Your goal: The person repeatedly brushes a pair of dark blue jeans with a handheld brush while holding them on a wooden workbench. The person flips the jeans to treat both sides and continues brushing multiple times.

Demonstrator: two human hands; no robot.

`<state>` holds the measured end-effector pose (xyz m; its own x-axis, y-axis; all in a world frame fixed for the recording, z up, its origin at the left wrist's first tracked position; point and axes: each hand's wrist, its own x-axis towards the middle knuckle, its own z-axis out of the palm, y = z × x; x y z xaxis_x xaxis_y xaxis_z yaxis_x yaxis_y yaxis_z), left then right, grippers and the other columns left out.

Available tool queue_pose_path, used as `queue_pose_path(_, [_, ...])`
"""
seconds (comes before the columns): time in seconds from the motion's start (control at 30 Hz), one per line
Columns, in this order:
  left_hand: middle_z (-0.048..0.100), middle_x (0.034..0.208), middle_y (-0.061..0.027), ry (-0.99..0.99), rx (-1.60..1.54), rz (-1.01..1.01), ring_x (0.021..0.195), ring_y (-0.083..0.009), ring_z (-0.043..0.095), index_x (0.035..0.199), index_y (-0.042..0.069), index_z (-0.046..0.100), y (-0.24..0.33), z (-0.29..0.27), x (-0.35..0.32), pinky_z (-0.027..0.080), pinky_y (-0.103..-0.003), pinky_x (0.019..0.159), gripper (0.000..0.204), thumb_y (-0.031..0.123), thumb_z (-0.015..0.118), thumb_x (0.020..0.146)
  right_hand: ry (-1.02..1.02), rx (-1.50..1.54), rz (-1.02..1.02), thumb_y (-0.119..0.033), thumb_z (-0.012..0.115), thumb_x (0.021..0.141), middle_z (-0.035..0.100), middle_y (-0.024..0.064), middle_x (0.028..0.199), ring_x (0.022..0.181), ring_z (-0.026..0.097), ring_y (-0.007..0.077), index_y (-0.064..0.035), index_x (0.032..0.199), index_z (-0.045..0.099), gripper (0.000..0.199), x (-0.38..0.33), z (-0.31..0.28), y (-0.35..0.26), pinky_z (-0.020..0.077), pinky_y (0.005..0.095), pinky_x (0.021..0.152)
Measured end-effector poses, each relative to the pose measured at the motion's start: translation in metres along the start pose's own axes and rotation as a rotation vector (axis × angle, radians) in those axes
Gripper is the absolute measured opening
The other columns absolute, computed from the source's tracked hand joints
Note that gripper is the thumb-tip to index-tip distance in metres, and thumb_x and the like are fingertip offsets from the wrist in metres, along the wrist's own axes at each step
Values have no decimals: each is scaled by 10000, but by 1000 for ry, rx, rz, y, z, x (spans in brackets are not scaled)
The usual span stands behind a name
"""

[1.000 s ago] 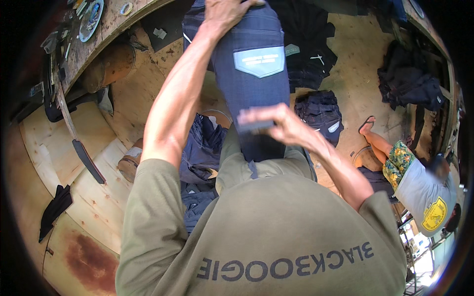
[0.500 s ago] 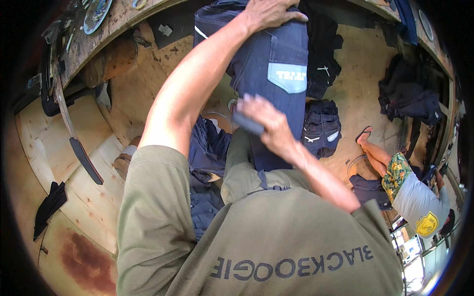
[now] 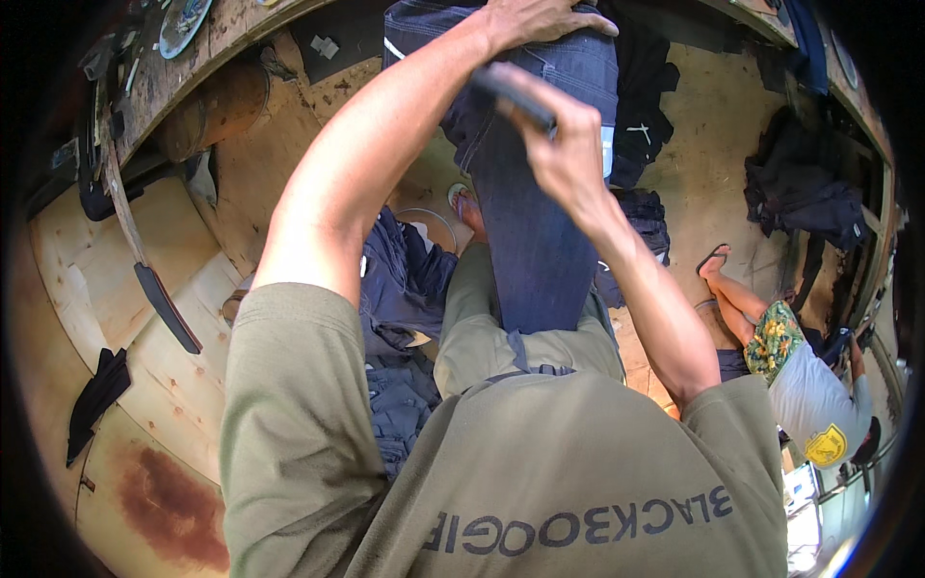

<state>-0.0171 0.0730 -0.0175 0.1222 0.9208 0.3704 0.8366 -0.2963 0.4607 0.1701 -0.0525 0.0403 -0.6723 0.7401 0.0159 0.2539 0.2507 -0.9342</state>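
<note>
The left hand (image 3: 540,17) is pressing down on the top of the dark blue jeans (image 3: 535,222), which are hanging in the middle of the scene, in front of the person's chest. The right hand (image 3: 559,144) is clenched around a dark flat tool (image 3: 515,94) and is holding it against the denim just under the left hand. To do this well, I think the cloth should be kept tight and the tool moved evenly. A small pale rectangular label (image 3: 607,151) is showing at the right edge of the jeans. More dark clothes (image 3: 800,202) are lying far right on the wooden floor (image 3: 145,289).
</note>
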Motion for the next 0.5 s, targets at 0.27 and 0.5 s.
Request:
queue_pose_path(0.27, [688,967,-100,72,42,7,1038,-320,633,879,61,726,4,4,-3,510,-464,934,509,564,800,856,-689,232,46,146,632,887,717,142,1418,1372,646,325,-39,1360,727,517,-67,-17,-5,461,508,1215])
queue_pose_path(0.5, [698,963,-130,73,53,6,1021,-345,652,885,42,750,4,10,-3,528,-456,918,508,540,835,832,-476,-219,-382,111,693,900,718,109,1438,1423,619,283,-95,1411,721,552,-105,-28,24,444,473,1246])
